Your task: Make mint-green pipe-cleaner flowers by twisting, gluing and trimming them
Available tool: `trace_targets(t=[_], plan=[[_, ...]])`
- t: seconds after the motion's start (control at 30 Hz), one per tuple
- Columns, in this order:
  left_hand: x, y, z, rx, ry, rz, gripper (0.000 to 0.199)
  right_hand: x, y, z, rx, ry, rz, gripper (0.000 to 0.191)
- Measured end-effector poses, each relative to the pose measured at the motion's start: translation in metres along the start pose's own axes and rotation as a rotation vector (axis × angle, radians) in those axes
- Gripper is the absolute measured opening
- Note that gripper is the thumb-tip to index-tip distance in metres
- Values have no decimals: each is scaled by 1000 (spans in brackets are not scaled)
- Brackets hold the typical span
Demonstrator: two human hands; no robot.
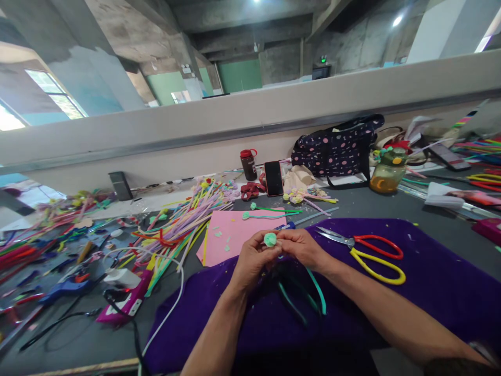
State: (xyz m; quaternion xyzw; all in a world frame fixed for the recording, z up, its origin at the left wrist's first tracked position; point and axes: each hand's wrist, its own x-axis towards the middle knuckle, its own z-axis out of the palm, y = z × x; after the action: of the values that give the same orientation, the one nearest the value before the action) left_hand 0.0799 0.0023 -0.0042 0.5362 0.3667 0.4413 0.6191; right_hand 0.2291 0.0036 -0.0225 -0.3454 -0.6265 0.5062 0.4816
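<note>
A mint-green fuzzy pipe cleaner flower head (270,239) is pinched between the fingertips of both hands, above a purple cloth (207,297). My left hand (251,260) grips it from the left, fingers closed. From the right, my right hand (302,247) closes its thumb and fingers against it. Below the hands, a teal strip (318,293) and a darker green handle-like piece (293,303) show; whether they belong together I cannot tell. Scissors (362,248) with one red and one yellow handle lie partly open beside my right forearm.
Two green-headed stems (270,214) lie on a pink sheet (225,230). Pipe cleaners (195,209) are heaped at left, near a magenta power strip (121,303) and white cable. Behind stand a phone (273,178), a dark bottle (248,166), a patterned bag (336,149) and a jar (387,172).
</note>
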Motion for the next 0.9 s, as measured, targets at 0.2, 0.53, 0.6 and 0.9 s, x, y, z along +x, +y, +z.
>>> trace_targets(t=[0.2,0.53,0.6,0.9], plan=[[0,-1,0,-7,-1,-32,40,-2,-7,0,11,25,16,18],[2,-2,2,9,13,-12,36,3,-4,1,271,76,90,25],[3,-3,0,16,26,3,35,5,-6,-1,340,76,92,24],[5,-4,-3,-58,56,0,37,7,-4,-3,499,20,151,14]])
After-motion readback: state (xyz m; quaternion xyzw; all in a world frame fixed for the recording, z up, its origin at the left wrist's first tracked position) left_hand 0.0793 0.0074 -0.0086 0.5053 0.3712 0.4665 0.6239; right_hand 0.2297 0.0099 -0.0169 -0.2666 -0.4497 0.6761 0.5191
